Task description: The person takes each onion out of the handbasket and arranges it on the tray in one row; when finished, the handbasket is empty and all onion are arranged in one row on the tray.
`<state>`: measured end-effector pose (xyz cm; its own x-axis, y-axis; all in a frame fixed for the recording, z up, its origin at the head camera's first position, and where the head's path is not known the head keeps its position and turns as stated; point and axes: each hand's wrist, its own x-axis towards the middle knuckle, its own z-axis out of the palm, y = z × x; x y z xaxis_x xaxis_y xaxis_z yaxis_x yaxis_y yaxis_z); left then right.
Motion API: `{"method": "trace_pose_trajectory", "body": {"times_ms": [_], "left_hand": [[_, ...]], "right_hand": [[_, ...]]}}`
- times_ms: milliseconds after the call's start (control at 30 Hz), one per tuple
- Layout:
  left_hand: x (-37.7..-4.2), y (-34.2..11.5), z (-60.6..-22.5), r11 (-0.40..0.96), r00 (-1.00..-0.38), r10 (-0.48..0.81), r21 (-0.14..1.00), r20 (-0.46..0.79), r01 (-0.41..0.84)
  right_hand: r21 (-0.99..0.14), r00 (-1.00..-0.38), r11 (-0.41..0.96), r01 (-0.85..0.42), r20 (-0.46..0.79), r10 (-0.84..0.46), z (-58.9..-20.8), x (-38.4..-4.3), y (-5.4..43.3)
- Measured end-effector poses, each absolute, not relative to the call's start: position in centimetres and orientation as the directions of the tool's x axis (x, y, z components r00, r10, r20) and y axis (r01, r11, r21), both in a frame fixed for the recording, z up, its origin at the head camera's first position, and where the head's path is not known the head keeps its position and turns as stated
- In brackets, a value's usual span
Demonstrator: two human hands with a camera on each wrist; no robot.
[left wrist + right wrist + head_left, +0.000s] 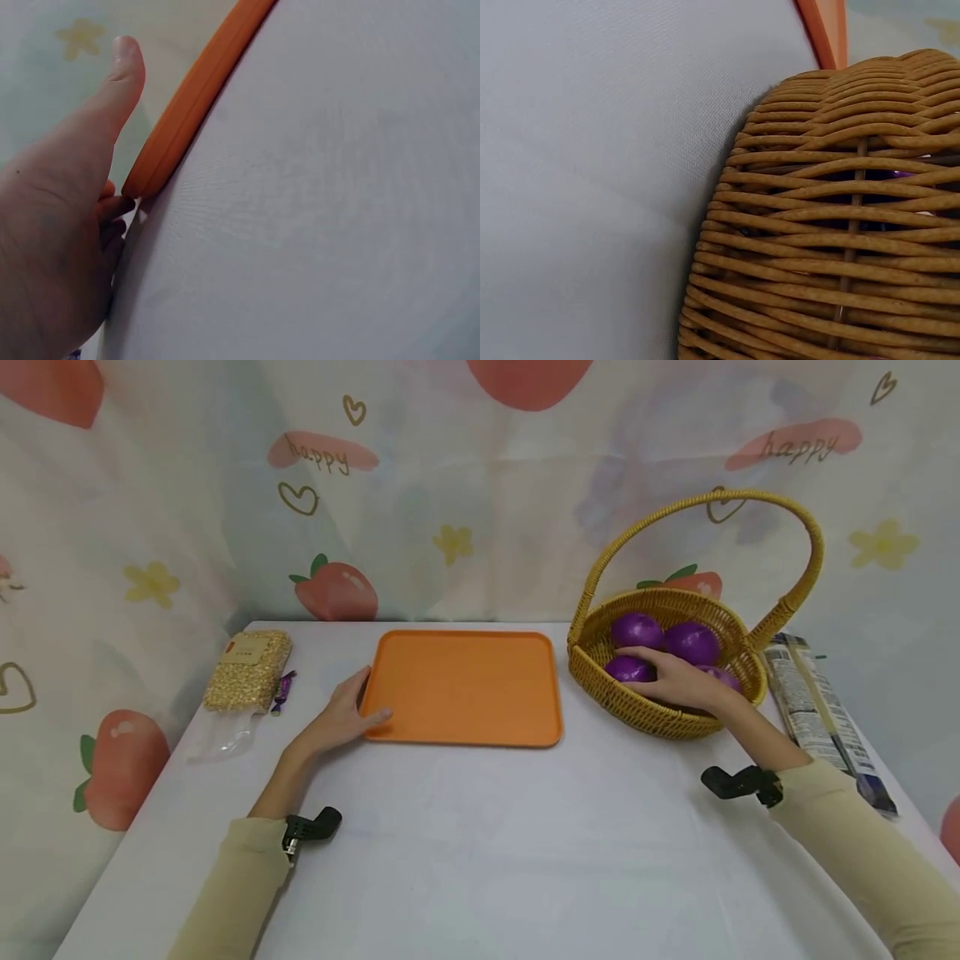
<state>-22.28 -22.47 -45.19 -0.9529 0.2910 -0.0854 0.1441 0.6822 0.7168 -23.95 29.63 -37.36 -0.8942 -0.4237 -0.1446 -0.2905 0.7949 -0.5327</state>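
Observation:
My left hand [339, 717] is at the left edge of an orange tray [465, 689] lying on the table. In the left wrist view its thumb points up, apart from the tray, and the fingers touch the tray's corner [146, 180]. My right hand [678, 681] reaches into a yellow wicker basket [637, 710] with a tall handle. Its thumb and fingers go round a shiny purple ball [628, 669] at the front left. Several such balls [692, 643] lie in there. The basket's woven wall [817, 225] hides this hand in the right wrist view.
On the left lie a clear bag of yellow grains [247, 672] and a small purple wrapped candy [282, 692]. Right of the basket is a flat printed packet [821, 710]. A patterned curtain [480, 510] hangs behind the white-covered table [487, 843].

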Motion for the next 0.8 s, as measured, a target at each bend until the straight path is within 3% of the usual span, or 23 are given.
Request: {"method": "trace_pose_trajectory", "body": {"times_ms": [800], "left_hand": [[-22.25, -23.34, -45.28, 0.684, -0.955, 0.296, 0.704, -0.030, 0.190]], "right_hand": [[-0.549, -0.898, 0.793, -0.264, -0.159, -0.409, -37.56, -24.07, 29.44]]}}
